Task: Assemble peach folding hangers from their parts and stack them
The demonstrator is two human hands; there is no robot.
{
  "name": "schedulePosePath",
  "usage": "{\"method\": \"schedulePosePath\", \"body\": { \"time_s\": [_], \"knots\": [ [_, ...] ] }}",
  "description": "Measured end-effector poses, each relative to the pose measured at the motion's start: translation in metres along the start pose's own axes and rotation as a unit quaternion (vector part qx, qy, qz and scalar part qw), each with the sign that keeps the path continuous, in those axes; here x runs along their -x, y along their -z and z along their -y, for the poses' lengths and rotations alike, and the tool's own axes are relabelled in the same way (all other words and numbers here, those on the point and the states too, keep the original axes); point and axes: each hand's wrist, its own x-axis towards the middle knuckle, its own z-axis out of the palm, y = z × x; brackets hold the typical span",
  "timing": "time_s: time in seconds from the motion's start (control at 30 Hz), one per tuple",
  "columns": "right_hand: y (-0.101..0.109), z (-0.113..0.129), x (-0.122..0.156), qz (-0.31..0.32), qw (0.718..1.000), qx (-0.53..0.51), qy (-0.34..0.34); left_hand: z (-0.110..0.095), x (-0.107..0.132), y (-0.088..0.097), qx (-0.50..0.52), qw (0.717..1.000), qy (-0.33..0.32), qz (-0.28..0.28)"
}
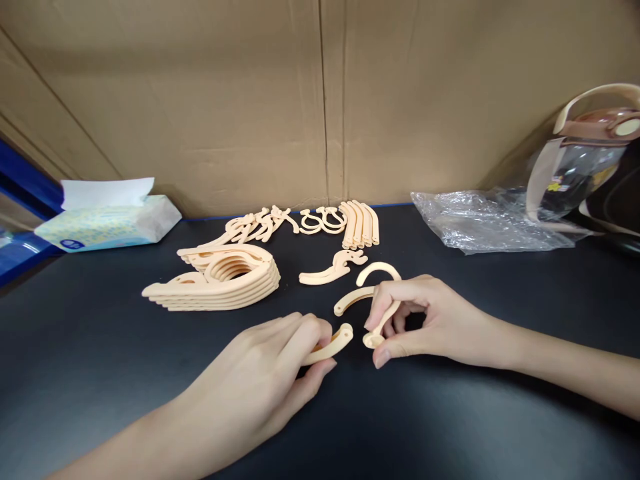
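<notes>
My left hand (pixel 273 377) is closed around a short curved peach plastic piece (pixel 336 340), whose round end sticks out to the right. My right hand (pixel 425 320) pinches another curved peach piece (pixel 381 327) with thumb and forefinger, its end close to the left piece. Both hands rest low over the black tabletop (pixel 100 373). Just behind the right hand lie a loose curved strip (pixel 351 300) and an arched piece (pixel 379 269). A hook-shaped peach part (pixel 333 269) lies a little farther back.
A stack of large flat peach parts (pixel 220 283) sits left of centre. Rows of small peach pieces (pixel 310 223) line the back. A tissue pack (pixel 107 217) is at far left, crumpled clear plastic (pixel 487 220) and a helmet (pixel 590 160) at right. Cardboard (pixel 300 100) forms the back wall.
</notes>
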Motion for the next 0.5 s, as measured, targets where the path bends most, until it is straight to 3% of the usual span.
{"method": "schedulePosePath", "body": {
  "time_s": [0.17,0.5],
  "knots": [
    [-0.002,0.0028,0.0001,0.038,0.998,-0.03,-0.042,-0.0007,-0.0001,-0.0001,0.017,1.0,0.003,0.003],
    [0.0011,0.0062,0.0017,0.061,0.998,0.026,0.016,-0.0011,0.003,0.0021,0.031,0.999,-0.018,0.036]
  ]
}}
